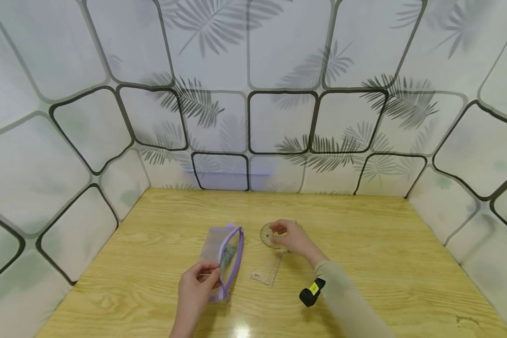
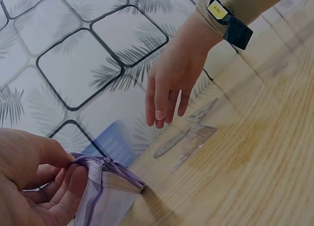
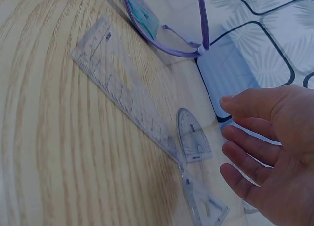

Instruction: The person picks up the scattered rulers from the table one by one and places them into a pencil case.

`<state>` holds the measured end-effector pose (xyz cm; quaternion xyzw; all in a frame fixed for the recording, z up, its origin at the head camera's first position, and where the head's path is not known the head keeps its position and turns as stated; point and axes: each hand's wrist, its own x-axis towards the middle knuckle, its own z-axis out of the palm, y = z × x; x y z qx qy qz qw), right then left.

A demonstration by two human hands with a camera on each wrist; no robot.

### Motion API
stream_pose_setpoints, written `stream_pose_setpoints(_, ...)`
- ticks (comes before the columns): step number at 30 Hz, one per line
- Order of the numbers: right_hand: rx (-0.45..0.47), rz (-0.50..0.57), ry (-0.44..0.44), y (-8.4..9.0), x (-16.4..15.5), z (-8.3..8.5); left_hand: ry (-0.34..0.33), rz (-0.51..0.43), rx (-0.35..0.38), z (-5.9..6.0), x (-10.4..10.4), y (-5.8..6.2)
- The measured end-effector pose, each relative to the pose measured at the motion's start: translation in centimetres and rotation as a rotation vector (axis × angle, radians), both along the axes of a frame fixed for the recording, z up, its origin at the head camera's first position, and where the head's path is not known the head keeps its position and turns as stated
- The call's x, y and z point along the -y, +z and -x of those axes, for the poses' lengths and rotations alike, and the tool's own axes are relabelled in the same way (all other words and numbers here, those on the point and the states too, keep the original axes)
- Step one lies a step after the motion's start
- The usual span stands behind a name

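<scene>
on the yellowish wood-grained table [image 1: 363,244], i am pinching the translucent, purple-trimmed zip pouch [image 1: 212,241] open with my left hand [image 1: 196,285]; my right hand [image 1: 293,239], fingers apart and empty, is hovering near the clear plastic half-round protractor [image 3: 192,137] (its edge is probably offering the surest lift).

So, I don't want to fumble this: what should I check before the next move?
1. Pouch unzipped: ok, its mouth gapes.
2. Left hand steadying the pouch: ok, it pinches the edge.
3. Right hand free: ok, it holds nothing.
4. Protractor in the right hand: not ok, it lies on the table.
5. Long set square clear of the smaller set square: cannot tell, their tips look close.
</scene>
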<state>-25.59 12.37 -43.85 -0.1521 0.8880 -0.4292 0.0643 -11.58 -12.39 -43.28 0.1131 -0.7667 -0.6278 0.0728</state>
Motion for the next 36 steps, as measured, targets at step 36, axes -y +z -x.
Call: stream_pose_setpoints(36,-0.035,-0.114,-0.277,-2.5,-3.0,0.1,-0.012,-0.014,0.011,0.2,-0.1,-0.1)
